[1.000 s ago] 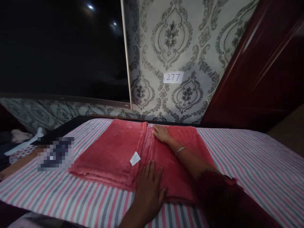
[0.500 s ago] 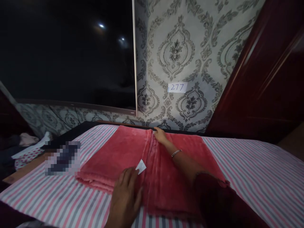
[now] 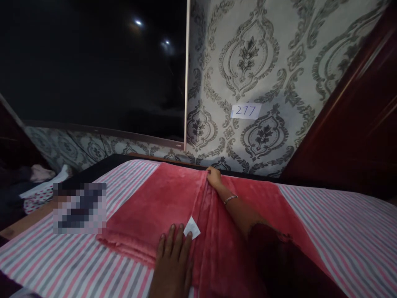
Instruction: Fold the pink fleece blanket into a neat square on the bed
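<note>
A plush coral-red blanket lies folded in layers on a striped sheet, with both side panels meeting near the middle. My left hand rests flat on the near part of the left panel, fingers spread. Its index fingertip touches a small white label on the blanket. At the far edge, my right hand has its fingers closed on the blanket where the central fold ends. A thin bracelet circles the right wrist. My right sleeve hides part of the right panel.
A large dark television stands behind the table at left. Patterned wallpaper carries a paper marked 277. A dark red glossy panel slants at right. Clothes lie at far left, beside a pixelated patch.
My right hand has closed on the blanket's far edge from an extended finger pose. My left hand has flattened and spread its fingers. The camera view has shifted slightly.
</note>
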A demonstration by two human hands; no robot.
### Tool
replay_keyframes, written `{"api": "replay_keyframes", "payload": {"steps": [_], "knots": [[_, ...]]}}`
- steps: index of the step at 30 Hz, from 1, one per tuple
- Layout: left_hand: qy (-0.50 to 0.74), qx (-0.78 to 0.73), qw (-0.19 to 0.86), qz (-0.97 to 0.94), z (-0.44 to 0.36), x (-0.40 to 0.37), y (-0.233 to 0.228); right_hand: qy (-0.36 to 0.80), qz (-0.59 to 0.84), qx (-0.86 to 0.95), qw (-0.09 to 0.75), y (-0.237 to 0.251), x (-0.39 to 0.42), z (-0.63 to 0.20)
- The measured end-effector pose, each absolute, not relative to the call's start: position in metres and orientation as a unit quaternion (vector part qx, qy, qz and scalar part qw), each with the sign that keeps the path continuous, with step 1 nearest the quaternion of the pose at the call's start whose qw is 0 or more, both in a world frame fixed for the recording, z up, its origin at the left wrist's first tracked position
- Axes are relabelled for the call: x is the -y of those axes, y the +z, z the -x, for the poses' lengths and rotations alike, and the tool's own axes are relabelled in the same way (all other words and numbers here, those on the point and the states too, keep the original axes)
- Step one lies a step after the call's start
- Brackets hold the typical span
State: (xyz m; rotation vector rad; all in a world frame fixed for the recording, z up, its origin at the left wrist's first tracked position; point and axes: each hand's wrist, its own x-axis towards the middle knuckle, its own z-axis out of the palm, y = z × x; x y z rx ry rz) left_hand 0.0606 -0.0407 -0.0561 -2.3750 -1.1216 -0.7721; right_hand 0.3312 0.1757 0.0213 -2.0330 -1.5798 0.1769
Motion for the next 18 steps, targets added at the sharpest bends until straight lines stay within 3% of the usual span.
{"api": "replay_keyframes", "payload": {"steps": [7,18], "knots": [[-0.284,0.395,0.176,0.856,-0.060,0.042,-0.051,0.107,0.755,0.587,0.273,0.025,-0.183,-0.334],[-0.287,0.379,0.106,0.873,-0.056,0.053,-0.027,0.068,0.746,0.623,0.225,0.035,-0.154,-0.325]]}}
